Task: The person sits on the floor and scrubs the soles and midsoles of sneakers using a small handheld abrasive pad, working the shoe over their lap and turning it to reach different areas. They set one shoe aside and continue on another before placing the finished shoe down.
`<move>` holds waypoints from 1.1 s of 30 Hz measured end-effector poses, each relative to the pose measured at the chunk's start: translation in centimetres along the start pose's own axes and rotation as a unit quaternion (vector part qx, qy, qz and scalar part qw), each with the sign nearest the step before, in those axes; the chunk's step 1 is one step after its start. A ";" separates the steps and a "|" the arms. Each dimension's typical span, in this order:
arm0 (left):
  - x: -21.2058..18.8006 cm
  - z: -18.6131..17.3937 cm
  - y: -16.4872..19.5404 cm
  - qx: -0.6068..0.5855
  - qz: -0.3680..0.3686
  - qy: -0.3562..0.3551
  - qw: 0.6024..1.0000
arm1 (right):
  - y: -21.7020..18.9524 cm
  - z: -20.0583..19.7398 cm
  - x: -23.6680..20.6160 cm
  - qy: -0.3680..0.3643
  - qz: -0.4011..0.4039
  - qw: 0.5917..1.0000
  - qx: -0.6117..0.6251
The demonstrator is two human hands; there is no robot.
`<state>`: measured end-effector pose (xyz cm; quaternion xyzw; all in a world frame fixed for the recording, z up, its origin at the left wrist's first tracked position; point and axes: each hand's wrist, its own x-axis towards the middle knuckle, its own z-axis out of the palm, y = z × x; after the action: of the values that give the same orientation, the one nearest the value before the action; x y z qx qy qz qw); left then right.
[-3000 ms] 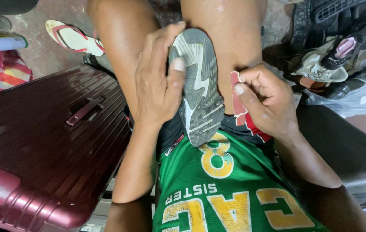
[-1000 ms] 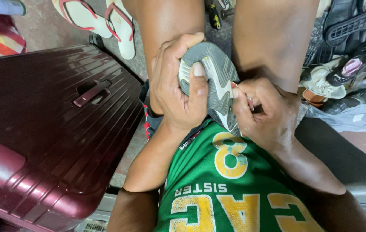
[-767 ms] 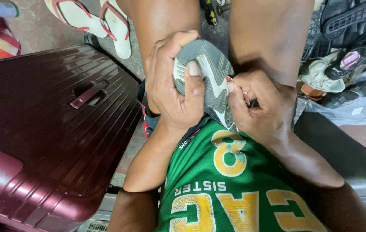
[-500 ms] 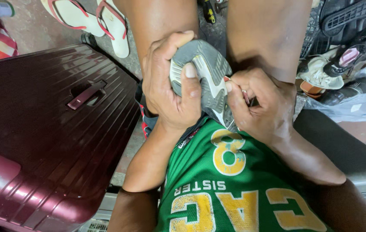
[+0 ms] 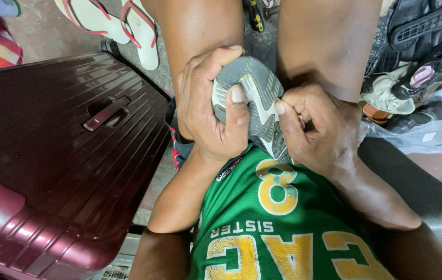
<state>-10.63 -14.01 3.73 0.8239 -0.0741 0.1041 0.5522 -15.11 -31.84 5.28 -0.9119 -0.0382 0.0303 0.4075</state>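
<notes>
Both hands have closed tighter on the grey shoe (image 5: 254,103): left hand (image 5: 205,111) wraps its toe at 9 o'clock, right hand (image 5: 317,129) now pinches its edge at 3 o'clock.

two hands (image 5: 262,124), one grey shoe (image 5: 257,98), two flip-flops (image 5: 112,23), one maroon suitcase (image 5: 49,155)

Grey-and-white shoe sole (image 5: 256,103), ribbed maroon suitcase (image 5: 49,155), green jersey (image 5: 283,228) with yellow lettering.
</notes>
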 end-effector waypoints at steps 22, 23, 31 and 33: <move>-1.1 -0.6 -1.0 -0.032 -0.001 0.005 0.999 | -1.3 0.1 -0.7 0.023 -0.047 0.998 0.018; -1.2 -0.6 -1.0 -0.029 0.000 0.006 1.000 | -1.4 0.0 -0.7 0.032 -0.050 0.998 0.025; -1.4 -0.9 -0.7 -0.030 -0.008 0.013 0.999 | -0.5 0.7 -1.4 0.069 -0.063 0.996 0.011; -1.5 -1.0 -0.6 -0.028 -0.004 0.019 0.999 | -0.3 1.0 -1.8 0.090 -0.093 0.991 -0.037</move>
<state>-11.98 -12.79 3.19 0.8062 -0.0633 0.1157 0.5768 -16.99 -31.03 4.86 -0.9180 -0.0873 -0.0914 0.3759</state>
